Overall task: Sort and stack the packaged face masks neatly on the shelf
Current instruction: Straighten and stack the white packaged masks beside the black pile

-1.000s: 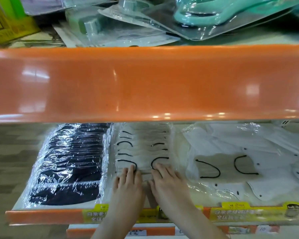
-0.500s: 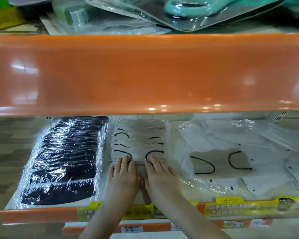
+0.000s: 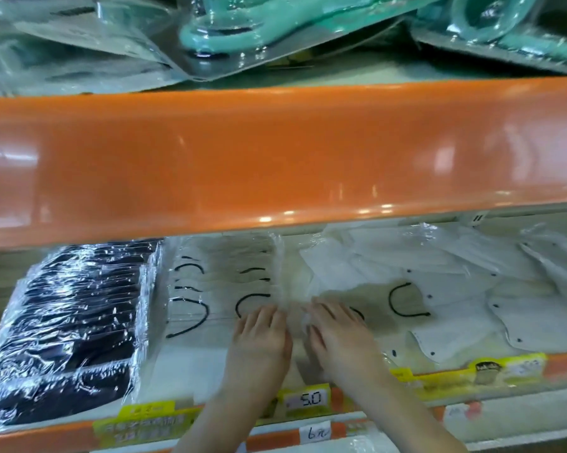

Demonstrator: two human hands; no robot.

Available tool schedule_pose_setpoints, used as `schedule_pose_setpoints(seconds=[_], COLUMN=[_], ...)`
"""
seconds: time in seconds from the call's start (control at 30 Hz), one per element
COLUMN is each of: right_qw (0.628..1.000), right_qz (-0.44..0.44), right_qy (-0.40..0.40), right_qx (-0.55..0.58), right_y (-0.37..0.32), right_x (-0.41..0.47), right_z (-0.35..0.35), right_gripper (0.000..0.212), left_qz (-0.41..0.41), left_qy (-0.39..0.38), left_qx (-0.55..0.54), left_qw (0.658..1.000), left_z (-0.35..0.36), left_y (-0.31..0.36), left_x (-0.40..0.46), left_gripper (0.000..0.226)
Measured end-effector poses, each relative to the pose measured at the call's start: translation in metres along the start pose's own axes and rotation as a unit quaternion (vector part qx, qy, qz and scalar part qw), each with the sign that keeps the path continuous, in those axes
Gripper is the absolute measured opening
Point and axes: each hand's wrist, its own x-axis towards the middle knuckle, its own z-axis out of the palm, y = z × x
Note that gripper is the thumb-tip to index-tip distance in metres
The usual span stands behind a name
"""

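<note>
We note the left hand [image 3: 259,338] and right hand [image 3: 337,335] flat, fingers spread, pressing near the shelf [image 3: 63,433] front edge. The loose beige mask packet [image 3: 386,305] lies just under and beyond the right hand, which is nearer; its long axis seems to run along that edge. The neat beige stack [image 3: 216,282] runs front to back.

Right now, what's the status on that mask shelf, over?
Left hand and right hand flat, side by side, between beige mask stack and loose white masks. Black mask stack neat. Nothing blocking.
</note>
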Motion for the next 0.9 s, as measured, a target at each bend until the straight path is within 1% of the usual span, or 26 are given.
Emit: schedule_pose_setpoints(seconds=[0.1, 0.17, 0.27, 0.33, 0.43, 0.57, 0.63, 0.67, 0.7, 0.8, 0.83, 0.9], right_qw=[1.000, 0.999, 1.000, 0.999, 0.996, 0.994, 0.995, 0.995, 0.996, 0.995, 0.994, 0.993], right_qz=[0.020, 0.021, 0.009, 0.006, 0.022, 0.033, 0.039, 0.042, 0.045, 0.038, 0.036, 0.035], right_qy=[0.000, -0.003, -0.005, -0.004, -0.021, -0.028, -0.014, -0.004, 0.009, 0.068, 0.079, 0.099], right_qx=[-0.014, -0.024, -0.020, -0.052, -0.087, -0.104, -0.095, -0.088, -0.080, -0.069, -0.063, -0.045], right_y=[0.034, 0.055, 0.081, 0.093, 0.106, 0.114, 0.113, 0.112, 0.112, 0.114, 0.114, 0.115], right_x=[-0.008, -0.011, -0.016, -0.021, -0.029, -0.033, -0.032, -0.032, -0.033, -0.034, -0.035, -0.036], right_z=[-0.012, -0.019, -0.027, -0.031, -0.033, -0.030, -0.028, -0.026, -0.024, -0.018, -0.018, -0.018], right_gripper=[0.039, 0.040, 0.043, 0.048, 0.056, 0.061, 0.059, 0.059, 0.057, 0.037, 0.035, 0.033], left_qz=[0.039, 0.057, 0.063, 0.071, 0.081, 0.092, 0.103, 0.105, 0.102, 0.081, 0.077, 0.073], left_qy=[0.013, 0.004, -0.055, -0.108, -0.144, -0.113, -0.107, -0.107, -0.110, -0.089, -0.084, -0.088], left_qx=[-0.007, -0.011, -0.021, -0.009, 0.032, 0.041, 0.044, 0.050, 0.058, 0.083, 0.090, 0.099], left_qw=[0.999, 0.998, 0.996, 0.992, 0.986, 0.988, 0.988, 0.987, 0.987, 0.989, 0.989, 0.988], left_z=[0.012, 0.022, 0.034, 0.041, 0.049, 0.053, 0.054, 0.054, 0.055, 0.057, 0.056, 0.054], left_y=[0.027, 0.043, 0.063, 0.072, 0.079, 0.081, 0.082, 0.083, 0.084, 0.091, 0.093, 0.098], left_x=[0.011, 0.019, 0.029, 0.032, 0.032, 0.035, 0.036, 0.036, 0.036, 0.036, 0.035, 0.033], left_gripper=[0.023, 0.022, 0.027, 0.033, 0.050, 0.047, 0.044, 0.046, 0.047, 0.040, 0.044, 0.059])
